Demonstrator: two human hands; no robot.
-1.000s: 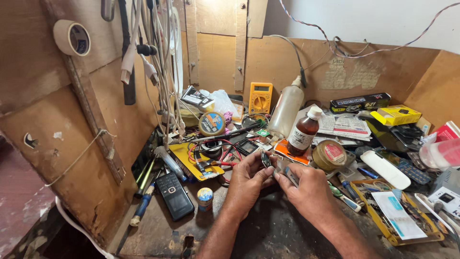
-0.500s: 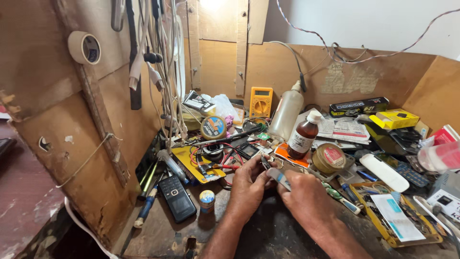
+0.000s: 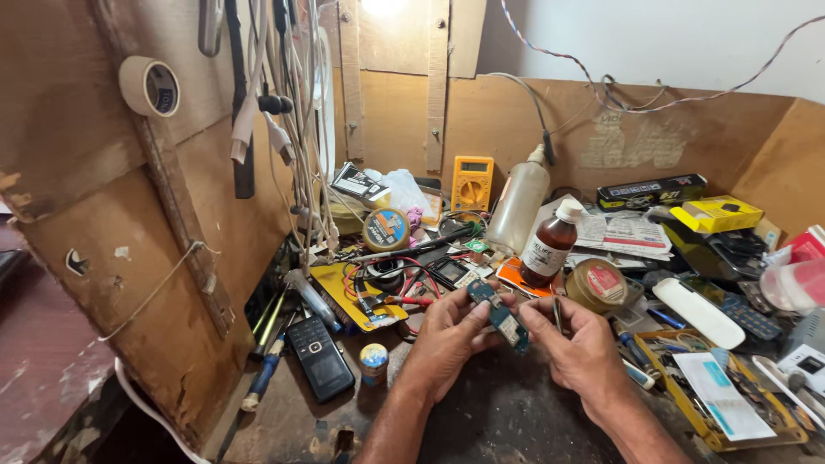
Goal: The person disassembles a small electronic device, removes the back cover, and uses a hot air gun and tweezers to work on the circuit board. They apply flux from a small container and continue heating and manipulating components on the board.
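We're looking down at a cluttered, dark, worn counter (image 3: 516, 421), boxed in by brown wooden walls (image 3: 103, 283). On the left wall a bundle of cables (image 3: 292, 146) hangs down, with a roll of pale tape (image 3: 148, 86) pinned beside it. Toward the back we've got a tall translucent squeeze bottle (image 3: 520, 206) standing upright, a yellow multimeter (image 3: 472, 182) leaning just left of it, and a brown bottle with a white cap (image 3: 547, 245) in front of it.

Down in the middle, our two hands meet over the counter. Our left hand (image 3: 447, 339) has its fingers closed on the left end of a small circuit board (image 3: 498, 316), thumb on top. Our right hand (image 3: 580, 348) pinches the board's other end, and a slim metal tool (image 3: 557, 314) stands up between its fingers. The board sits tilted between both hands, just above the counter and just in front of the brown bottle.

Left of our left hand a black keypad phone (image 3: 320, 357) lies flat, with a tiny round pot (image 3: 374, 362) just beside it. A white oblong device (image 3: 698, 311) lies to the right, well apart from our right hand, and a round tin with a red label (image 3: 597, 283) sits just behind that hand.
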